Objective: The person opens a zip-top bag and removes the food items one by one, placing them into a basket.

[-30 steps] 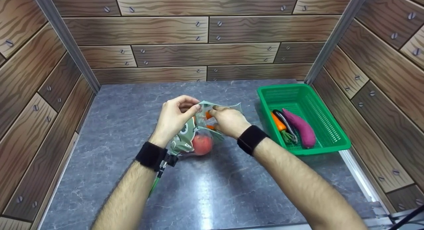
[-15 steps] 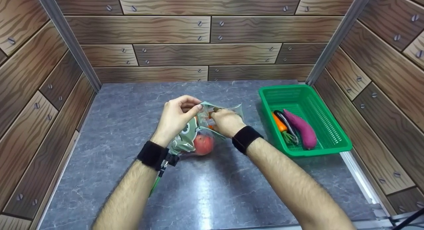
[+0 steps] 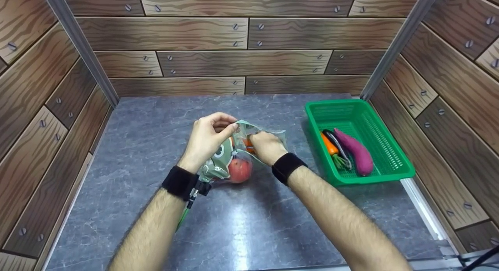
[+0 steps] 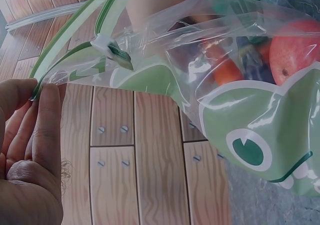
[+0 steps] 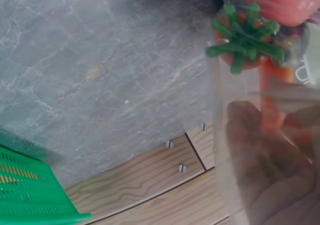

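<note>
My left hand [image 3: 210,134] pinches the zip rim of a clear plastic zip bag [image 4: 245,110] with a green cartoon print, between thumb and fingertips. The white slider [image 4: 103,46] shows on the rim in the left wrist view. My right hand [image 3: 269,147] is inside the bag's mouth, its fingers curled around an orange carrot [image 5: 272,97] seen through the plastic. A round red fruit [image 3: 239,170] lies in the bag, nearest the front. Beside it in the right wrist view is a red-orange vegetable with a thick green star-shaped top [image 5: 245,41].
A green plastic basket [image 3: 393,146] stands to the right on the grey marbled table [image 3: 156,119]. In it lie a carrot [image 3: 329,144], a dark eggplant [image 3: 339,144] and a long purple vegetable [image 3: 354,152]. Wood-patterned walls enclose the back and both sides.
My right hand has moved a little left and toward me, deeper into the bag's mouth, with the carrot. My left hand keeps its pinch on the rim in nearly the same place.
</note>
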A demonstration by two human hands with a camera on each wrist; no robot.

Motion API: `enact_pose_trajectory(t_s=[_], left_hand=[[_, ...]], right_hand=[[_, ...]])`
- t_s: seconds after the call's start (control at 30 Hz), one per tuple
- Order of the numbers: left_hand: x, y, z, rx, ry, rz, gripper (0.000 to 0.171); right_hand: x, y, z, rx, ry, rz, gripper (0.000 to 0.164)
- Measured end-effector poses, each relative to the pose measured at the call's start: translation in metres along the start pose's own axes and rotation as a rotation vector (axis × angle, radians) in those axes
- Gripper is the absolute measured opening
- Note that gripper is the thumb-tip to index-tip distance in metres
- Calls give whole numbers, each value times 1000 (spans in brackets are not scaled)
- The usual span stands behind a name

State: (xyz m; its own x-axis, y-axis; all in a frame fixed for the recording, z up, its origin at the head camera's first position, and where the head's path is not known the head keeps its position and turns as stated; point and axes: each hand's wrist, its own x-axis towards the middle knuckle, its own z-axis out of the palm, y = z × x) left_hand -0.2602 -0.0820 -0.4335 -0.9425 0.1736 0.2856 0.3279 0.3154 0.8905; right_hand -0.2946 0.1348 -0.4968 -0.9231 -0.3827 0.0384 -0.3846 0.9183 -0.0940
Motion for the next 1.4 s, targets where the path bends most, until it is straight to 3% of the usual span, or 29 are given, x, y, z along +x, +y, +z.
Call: enact_pose_trajectory(t_s=[0.2, 0.47, 0.8, 1.23, 1.4], left_hand=[[-1, 0, -1, 2, -2, -7, 16], [-1, 0, -2, -7, 3, -7, 15], [-2, -1, -2, -16, 3, 3, 15], [-1, 1, -3, -17, 9, -2, 16], [-1, 1, -4, -18, 3, -6, 17]], right_hand=[[-3, 0, -3, 20, 38, -12, 12], [-13, 1, -15, 42, 148, -98, 9], [-25, -4, -27, -40, 149, -91, 8], [-43, 2, -46, -31, 208, -140, 34], [-50, 8, -56, -37, 252, -146, 20]])
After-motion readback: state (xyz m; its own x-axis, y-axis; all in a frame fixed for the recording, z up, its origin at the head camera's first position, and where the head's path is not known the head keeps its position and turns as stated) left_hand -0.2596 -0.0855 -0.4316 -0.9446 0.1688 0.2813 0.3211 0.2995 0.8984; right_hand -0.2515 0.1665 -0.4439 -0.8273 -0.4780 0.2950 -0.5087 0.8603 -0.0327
